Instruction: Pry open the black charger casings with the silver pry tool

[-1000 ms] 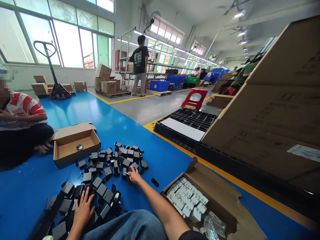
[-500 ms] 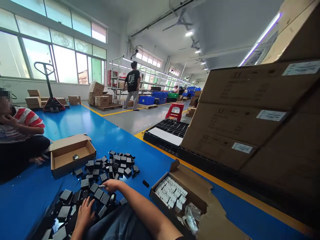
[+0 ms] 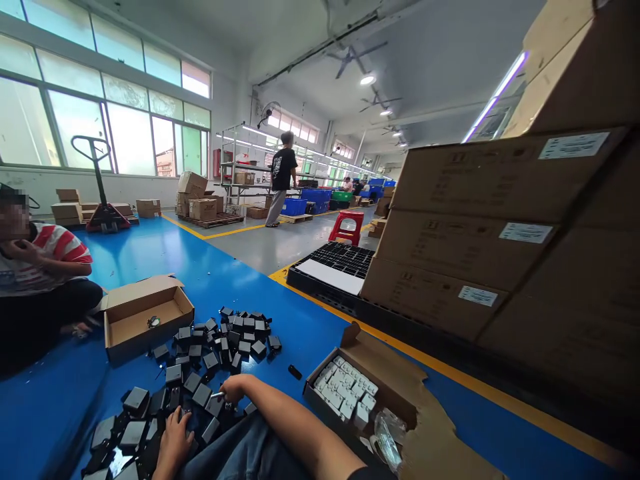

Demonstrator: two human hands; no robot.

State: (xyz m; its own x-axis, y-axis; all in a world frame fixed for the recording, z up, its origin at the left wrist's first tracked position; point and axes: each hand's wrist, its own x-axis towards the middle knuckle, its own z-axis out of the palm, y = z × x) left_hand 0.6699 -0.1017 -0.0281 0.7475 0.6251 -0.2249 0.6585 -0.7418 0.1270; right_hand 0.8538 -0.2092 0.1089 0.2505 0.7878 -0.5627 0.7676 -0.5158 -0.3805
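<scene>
Low in the view, my left hand (image 3: 174, 440) is among black plastic boxes (image 3: 134, 435), its fingers bent close to a dark piece; the hand hides what is between them. My right hand (image 3: 234, 389) is closed around a thin, light-coloured rod (image 3: 217, 395), whose end sticks out to the left over the boxes. Its exact kind is too small to tell. More grey-topped black boxes (image 3: 247, 327) lie heaped on the blue floor beyond both hands. Below them my bent leg in jeans (image 3: 245, 443) hides part of the pile.
An open cardboard box (image 3: 145, 327) holding a small round item stands at left, by a seated person (image 3: 47, 267). At right, another carton (image 3: 345, 393) holds white blocks and clear plastic bags. Stacked cartons (image 3: 465, 200) rise beside a black pallet (image 3: 330, 267). Someone walks farther back.
My left hand's fingers have drawn in from a more spread pose. My right hand has shifted slightly right and down with the rod. The person at the back has walked to the right.
</scene>
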